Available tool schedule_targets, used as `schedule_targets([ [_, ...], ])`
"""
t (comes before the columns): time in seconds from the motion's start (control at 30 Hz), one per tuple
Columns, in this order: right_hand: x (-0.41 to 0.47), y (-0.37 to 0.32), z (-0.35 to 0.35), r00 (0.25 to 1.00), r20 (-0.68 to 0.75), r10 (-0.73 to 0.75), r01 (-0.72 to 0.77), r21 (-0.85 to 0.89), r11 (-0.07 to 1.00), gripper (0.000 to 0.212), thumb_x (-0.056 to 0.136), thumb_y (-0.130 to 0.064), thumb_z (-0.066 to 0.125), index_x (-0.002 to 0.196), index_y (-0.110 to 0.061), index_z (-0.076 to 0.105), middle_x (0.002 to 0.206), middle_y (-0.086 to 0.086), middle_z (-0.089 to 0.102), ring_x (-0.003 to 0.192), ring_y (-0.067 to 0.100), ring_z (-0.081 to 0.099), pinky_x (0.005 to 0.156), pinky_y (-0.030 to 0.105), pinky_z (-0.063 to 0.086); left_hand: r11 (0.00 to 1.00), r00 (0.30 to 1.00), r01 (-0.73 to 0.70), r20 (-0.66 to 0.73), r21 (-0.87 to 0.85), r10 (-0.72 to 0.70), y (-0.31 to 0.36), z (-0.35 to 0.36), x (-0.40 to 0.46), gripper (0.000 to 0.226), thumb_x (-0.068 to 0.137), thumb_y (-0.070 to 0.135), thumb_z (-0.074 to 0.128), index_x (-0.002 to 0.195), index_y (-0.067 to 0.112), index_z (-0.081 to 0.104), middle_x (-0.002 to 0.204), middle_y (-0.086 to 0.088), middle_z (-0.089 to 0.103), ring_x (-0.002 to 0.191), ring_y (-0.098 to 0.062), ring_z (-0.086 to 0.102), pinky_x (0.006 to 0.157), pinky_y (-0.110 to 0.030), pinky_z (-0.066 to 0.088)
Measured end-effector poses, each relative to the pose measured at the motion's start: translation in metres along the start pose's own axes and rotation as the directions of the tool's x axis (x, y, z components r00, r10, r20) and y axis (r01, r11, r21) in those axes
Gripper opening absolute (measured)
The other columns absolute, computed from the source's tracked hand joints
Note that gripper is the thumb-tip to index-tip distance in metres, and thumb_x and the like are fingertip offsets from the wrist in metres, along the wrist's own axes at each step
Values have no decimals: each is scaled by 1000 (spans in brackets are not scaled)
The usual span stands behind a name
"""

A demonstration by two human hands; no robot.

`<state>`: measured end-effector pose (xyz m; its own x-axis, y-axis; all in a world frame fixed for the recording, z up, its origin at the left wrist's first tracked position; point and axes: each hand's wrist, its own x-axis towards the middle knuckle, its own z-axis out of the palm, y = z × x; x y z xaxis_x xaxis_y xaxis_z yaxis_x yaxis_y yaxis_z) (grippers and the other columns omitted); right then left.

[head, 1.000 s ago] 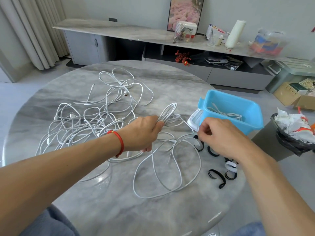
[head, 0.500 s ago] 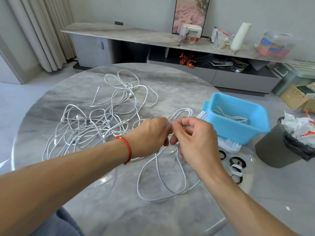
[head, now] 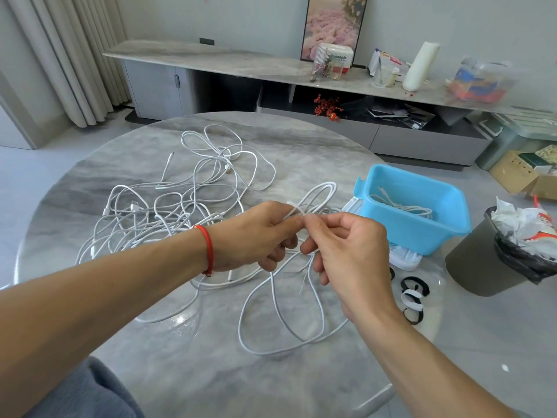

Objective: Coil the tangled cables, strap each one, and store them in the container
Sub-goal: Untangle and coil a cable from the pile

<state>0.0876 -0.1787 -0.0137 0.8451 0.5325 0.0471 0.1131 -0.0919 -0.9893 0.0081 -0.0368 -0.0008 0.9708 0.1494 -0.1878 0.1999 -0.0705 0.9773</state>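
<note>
On the far left of the round grey marble table (head: 126, 351), well left of the blue plastic container (head: 422, 233), lies the loose tangle of white cables (head: 168, 206), sprawling flat on the stone with several plug ends showing.

Nearer the container, my left hand (head: 256, 236), with a red string bracelet (head: 208, 250) on its wrist, grips a gathered bundle of white cable loops (head: 316, 197); the fingers curl round the strands and the loops fan out beyond my knuckles toward the container's near-left corner. From under this hand the rest of that cable (head: 283, 321) hangs down and spreads in wide slack loops across the table, below and left of the container.

My right hand (head: 349, 251) meets the left directly in front of it, thumb and forefinger pinching something thin and white at the bundle; I cannot tell whether that is a strap or a strand of the cable. The other fingers are curled loosely.

The container stands at the table's right edge, resting on a white plastic lid (head: 404, 257), with one coiled white cable (head: 404, 206) already inside. Just below the container, near the table's rim, lie black and white hook-and-loop straps (head: 413, 294). Right of the container, off the table, stands a grey waste bin (head: 488, 260) with a black liner, full of crumpled paper.
</note>
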Motion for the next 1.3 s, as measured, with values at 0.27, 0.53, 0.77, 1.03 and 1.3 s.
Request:
schedule_targets([
  [0.27,0,-1,1,999,-22,-36,34,-49,998,19,93,-27,73,77,-18,70,61,2,72,40,12,53,37,23,40,947,995,57,99,-315,-26,-5,-2,3,34,106,32,42,93,8,62,80,-9,37,56,-11,23,47,-19,28],
  [0.53,-2,-6,-1,986,-49,-162,150,-199,968,20,93,-33,75,78,-21,69,59,-6,71,40,7,56,41,20,43,925,996,75,66,-372,-55,-2,5,7,52,106,43,38,72,18,69,73,-7,50,52,-10,25,44,-18,27],
  [0.77,6,-2,-21,955,253,-157,252,-403,880,22,101,-39,61,85,-27,71,66,-10,72,49,4,55,52,22,42,935,973,8,-213,-355,-90,-4,-15,13,33,105,41,45,78,22,41,63,2,37,49,-10,20,40,-17,21],
  [1.03,42,6,-65,833,243,497,-455,-212,865,22,78,-30,86,84,-11,75,62,-4,59,47,7,51,41,19,41,996,999,-38,-38,-82,35,-4,-22,-2,40,103,44,45,67,27,41,67,3,29,55,-15,15,44,-19,20],
  [1.3,44,18,-45,697,439,567,-640,26,768,8,88,-11,74,89,-4,71,75,9,74,53,11,67,44,19,53,983,986,-160,22,-90,163,9,-4,-7,36,103,44,43,73,25,40,67,3,26,55,-16,15,45,-22,18],
])
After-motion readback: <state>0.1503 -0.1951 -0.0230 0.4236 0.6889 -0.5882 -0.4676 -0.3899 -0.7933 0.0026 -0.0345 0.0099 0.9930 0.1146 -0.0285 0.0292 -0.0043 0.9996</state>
